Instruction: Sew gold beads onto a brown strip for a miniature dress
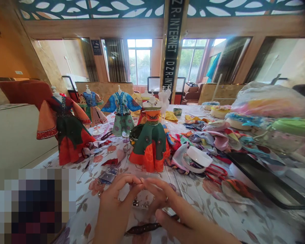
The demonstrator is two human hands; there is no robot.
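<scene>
My left hand and my right hand meet at the fingertips low over the floral tablecloth. Both pinch the top edge of a small clear plastic bag with tiny beads or trim inside. A ring shows on my right hand. A dark strip of trim lies under my hands. Just beyond stands a small mannequin in a green and orange dress.
Three more dressed mannequins stand behind: a red and green one, a patterned one, a blue one. Fabric scraps, a white round tape roll, red scissors, a dark tray and bagged materials fill the right.
</scene>
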